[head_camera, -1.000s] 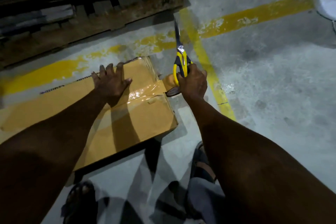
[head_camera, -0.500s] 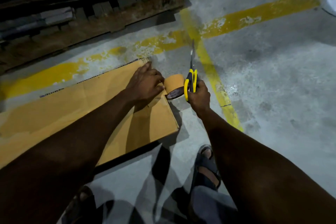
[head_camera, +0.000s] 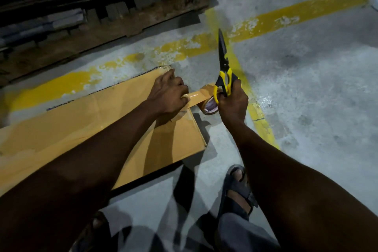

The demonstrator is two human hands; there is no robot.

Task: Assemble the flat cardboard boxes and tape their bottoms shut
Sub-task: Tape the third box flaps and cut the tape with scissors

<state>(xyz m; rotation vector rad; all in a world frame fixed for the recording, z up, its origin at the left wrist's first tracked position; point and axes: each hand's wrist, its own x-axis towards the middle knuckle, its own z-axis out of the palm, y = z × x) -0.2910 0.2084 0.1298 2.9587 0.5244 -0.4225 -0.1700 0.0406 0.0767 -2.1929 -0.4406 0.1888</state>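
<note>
A brown cardboard box (head_camera: 86, 129) lies bottom-up on the concrete floor, its flaps folded flat. My left hand (head_camera: 167, 94) presses down at the box's right end and pinches a stretched strip of brown tape (head_camera: 197, 98). That strip runs to a tape roll (head_camera: 210, 104) just past the box's right edge. My right hand (head_camera: 233, 104) grips the roll together with yellow-and-black scissors (head_camera: 224, 67), whose closed blades point up and away from me.
A wooden pallet (head_camera: 122, 16) stacked with dark flat sheets stands at the back left. Yellow painted lines (head_camera: 286, 20) cross the floor behind and right of the box. My sandalled feet (head_camera: 237, 188) are near the box's front edge.
My left hand slid from the middle of the box to its right end and took hold of the tape. The right hand pulled the roll away, stretching a strip off the edge.
</note>
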